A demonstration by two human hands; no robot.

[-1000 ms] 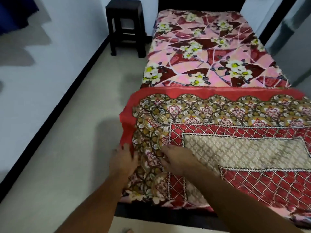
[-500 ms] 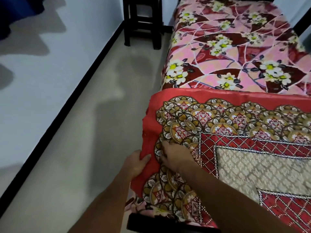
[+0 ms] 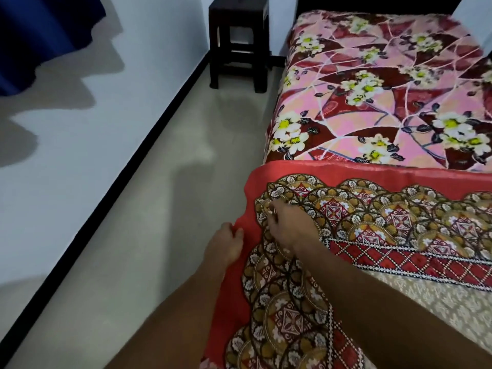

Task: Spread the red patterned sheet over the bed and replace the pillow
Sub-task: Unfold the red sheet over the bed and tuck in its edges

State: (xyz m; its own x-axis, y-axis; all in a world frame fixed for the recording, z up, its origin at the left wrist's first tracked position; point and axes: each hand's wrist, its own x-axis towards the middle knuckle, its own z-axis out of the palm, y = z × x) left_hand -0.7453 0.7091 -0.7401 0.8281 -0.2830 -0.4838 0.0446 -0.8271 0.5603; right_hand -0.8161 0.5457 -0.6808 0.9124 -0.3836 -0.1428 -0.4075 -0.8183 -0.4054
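Observation:
The red patterned sheet point(image 3: 372, 222) covers the near half of the bed, and its plain red border ends in a straight line across the mattress. Beyond it lies the pink floral bed cover point(image 3: 378, 97). My left hand point(image 3: 226, 246) holds the sheet's red left edge where it hangs over the bedside, thumb on top. Just to its right, my right hand point(image 3: 287, 225) lies on the gold scalloped border near the far left corner, its fingers curled into the fabric. No pillow is in view.
A dark wooden stool point(image 3: 239, 43) stands at the back beside the head of the bed. A strip of pale floor point(image 3: 159, 235) runs between the bed and the white wall with its black skirting. Blue cloth point(image 3: 40, 35) hangs at the top left.
Both hands have slid along the sheet's left edge toward its far corner. The view has shifted with them, so the sheet's left side now hangs nearer me.

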